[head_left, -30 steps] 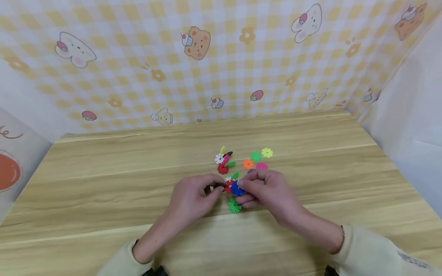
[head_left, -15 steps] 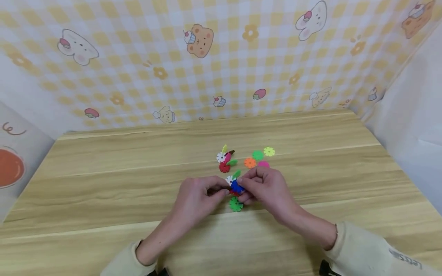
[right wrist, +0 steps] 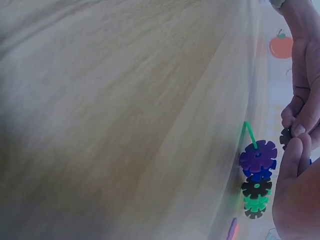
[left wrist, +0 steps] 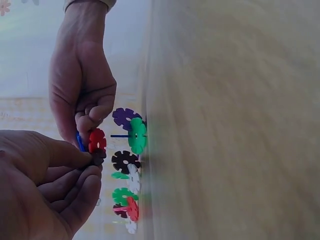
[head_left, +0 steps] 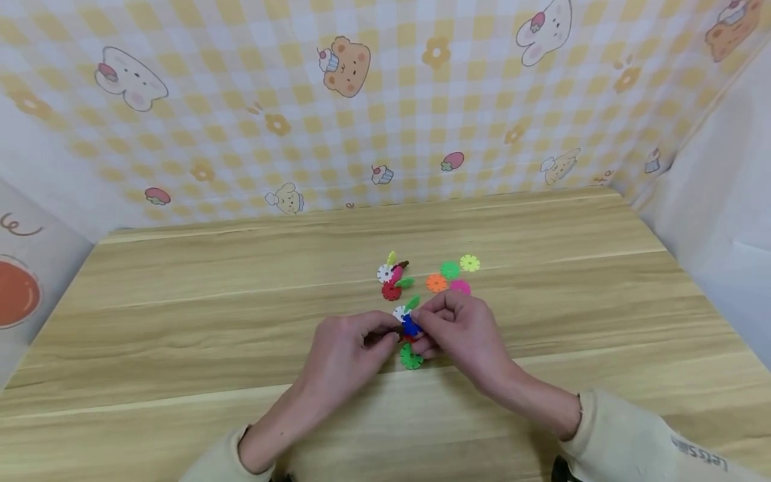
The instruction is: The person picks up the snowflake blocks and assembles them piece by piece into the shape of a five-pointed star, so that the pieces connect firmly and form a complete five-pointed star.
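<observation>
Both hands meet at the middle of the table over a small cluster of notched plastic snowflake discs. My left hand (head_left: pixel 349 351) pinches a dark brown snowflake disc (left wrist: pixel 99 159) between thumb and fingers. A blue snowflake disc (head_left: pixel 411 325) is pinched by my right hand (head_left: pixel 464 335). Between them sits a red snowflake disc (left wrist: pixel 97 141), its face plain in the left wrist view but mostly covered in the head view. Just below the hands lies a green disc (head_left: pixel 411 357). Beyond them are a white disc (head_left: pixel 400 312) and a tilted green one (head_left: pixel 412 302).
Farther back stands a joined group with a white disc (head_left: pixel 385 274), a red disc (head_left: pixel 391 290) and others. To its right lie loose orange (head_left: pixel 436 282), green (head_left: pixel 450 270), yellow (head_left: pixel 470 262) and pink (head_left: pixel 460 287) discs. A checked cloth (head_left: pixel 241 87) backs the wooden table (head_left: pixel 211 281).
The red disc, earlier showing beside the blue one, has dropped mostly behind it and the fingers. The blue disc has shifted slightly left, and the hands have drawn closer together.
</observation>
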The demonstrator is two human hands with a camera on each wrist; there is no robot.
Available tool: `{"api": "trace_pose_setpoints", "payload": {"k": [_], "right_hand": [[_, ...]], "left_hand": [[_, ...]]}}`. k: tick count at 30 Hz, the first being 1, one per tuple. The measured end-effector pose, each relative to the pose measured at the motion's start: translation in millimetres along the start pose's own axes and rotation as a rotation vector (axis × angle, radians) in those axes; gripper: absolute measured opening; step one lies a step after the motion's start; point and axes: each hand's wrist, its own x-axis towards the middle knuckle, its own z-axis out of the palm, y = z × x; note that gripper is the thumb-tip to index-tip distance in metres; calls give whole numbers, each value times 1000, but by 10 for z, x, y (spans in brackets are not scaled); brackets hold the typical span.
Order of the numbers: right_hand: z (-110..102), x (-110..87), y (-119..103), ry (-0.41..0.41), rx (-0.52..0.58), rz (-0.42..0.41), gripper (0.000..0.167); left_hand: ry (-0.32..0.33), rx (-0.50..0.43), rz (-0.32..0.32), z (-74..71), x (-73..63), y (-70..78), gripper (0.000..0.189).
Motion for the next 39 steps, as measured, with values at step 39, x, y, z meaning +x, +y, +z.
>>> {"api": "trace_pose_setpoints", "payload": {"k": [39], "right_hand": [[0,-167,21,-169,182,81,25]], "left_hand": [[-73,17,-30,-182,-25,-43,17]]}}
